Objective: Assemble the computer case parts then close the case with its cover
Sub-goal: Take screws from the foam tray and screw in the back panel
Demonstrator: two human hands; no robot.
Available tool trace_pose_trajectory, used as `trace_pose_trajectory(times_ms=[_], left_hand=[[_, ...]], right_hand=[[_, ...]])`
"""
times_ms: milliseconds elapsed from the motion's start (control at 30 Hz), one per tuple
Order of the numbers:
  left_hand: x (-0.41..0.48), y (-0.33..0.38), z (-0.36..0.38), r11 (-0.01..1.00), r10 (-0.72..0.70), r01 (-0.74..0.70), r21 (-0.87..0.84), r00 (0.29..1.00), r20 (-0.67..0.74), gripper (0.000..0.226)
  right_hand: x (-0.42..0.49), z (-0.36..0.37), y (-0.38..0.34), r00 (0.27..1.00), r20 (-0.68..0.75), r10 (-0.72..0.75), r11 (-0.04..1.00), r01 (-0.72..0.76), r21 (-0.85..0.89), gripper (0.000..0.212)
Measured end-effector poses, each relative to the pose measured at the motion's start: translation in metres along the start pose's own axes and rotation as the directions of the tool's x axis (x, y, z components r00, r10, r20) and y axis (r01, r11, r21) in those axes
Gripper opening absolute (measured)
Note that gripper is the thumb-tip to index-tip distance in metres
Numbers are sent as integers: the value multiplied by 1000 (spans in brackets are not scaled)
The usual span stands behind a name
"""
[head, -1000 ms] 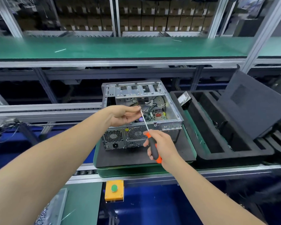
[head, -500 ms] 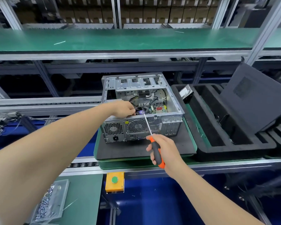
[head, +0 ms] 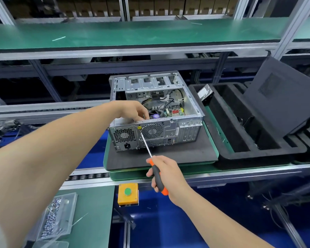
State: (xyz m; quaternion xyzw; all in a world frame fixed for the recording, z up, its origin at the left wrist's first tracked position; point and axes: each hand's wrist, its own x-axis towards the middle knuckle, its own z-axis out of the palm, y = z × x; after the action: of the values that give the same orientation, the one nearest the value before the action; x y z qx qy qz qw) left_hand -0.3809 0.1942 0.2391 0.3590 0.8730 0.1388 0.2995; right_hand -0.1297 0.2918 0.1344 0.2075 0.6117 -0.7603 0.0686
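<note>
Now screwdriver [head: 157, 174] tip against computer case [head: 156, 133].

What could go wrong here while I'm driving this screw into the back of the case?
1. The screwdriver meets the case at a slant, so its tip may slip off.
2. The left hand rests on the case's top edge just above the tip; a slip could jab it.
3. A dropped screw could fall among the cables inside.

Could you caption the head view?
Right hand aims screwdriver at open computer case; left hand rests on its rim.
</note>
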Motion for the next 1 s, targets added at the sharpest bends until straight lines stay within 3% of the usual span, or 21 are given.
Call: trace_pose_trajectory(times_ms=[200,367,1000], left_hand=[[5,-6,-1,1000,3,-3,-11,1000,13,21],[2,-21,1,987,42,-46,-154,999,-35,29],[-2,-23,5,982,56,-70,-175,995,-84,27]], right_hand=[[5,12,-1,998,-66,11,1000,-10,8,21],[6,18,-3,998,-69,15,999,-12,47,20],[7,33,-9,991,-129,16,1000,-13,23,23]])
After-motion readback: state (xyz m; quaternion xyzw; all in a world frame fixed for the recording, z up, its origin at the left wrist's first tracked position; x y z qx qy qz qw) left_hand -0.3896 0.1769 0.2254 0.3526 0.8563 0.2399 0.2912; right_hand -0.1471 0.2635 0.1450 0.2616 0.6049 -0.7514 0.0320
